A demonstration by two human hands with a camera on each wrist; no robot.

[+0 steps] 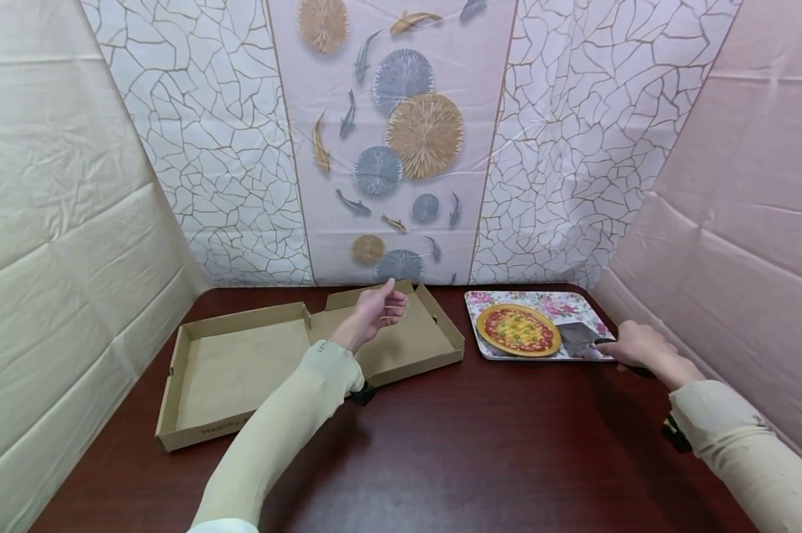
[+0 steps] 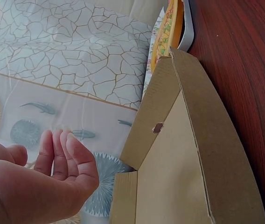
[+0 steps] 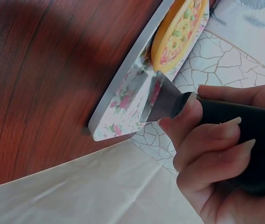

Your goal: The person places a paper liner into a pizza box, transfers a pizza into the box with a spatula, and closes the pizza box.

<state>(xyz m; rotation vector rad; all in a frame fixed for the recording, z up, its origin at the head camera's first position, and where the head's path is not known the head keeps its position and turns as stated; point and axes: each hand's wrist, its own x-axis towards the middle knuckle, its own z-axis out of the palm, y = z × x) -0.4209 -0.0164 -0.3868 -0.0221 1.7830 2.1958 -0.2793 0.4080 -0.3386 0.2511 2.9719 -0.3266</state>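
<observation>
My right hand (image 1: 644, 348) grips the black handle (image 3: 244, 140) of a metal pizza server (image 1: 576, 337). Its flat blade reaches over the floral tray (image 1: 487, 297), close to the right edge of a round pizza (image 1: 519, 330). Whether the blade touches the tray I cannot tell. My left hand (image 1: 376, 309) hangs above the lid side of an unfolded cardboard pizza box (image 1: 408, 340), fingers loosely bent with nothing in them. In the left wrist view the left hand (image 2: 53, 177) shows beside the box's raised cardboard flap (image 2: 156, 116).
The box's other half (image 1: 241, 363), a shallow walled tray with writing on its front, lies to the left. Everything sits on a dark red-brown table (image 1: 454, 451). Patterned cloth (image 1: 561, 148) hangs behind, with cloth walls on both sides.
</observation>
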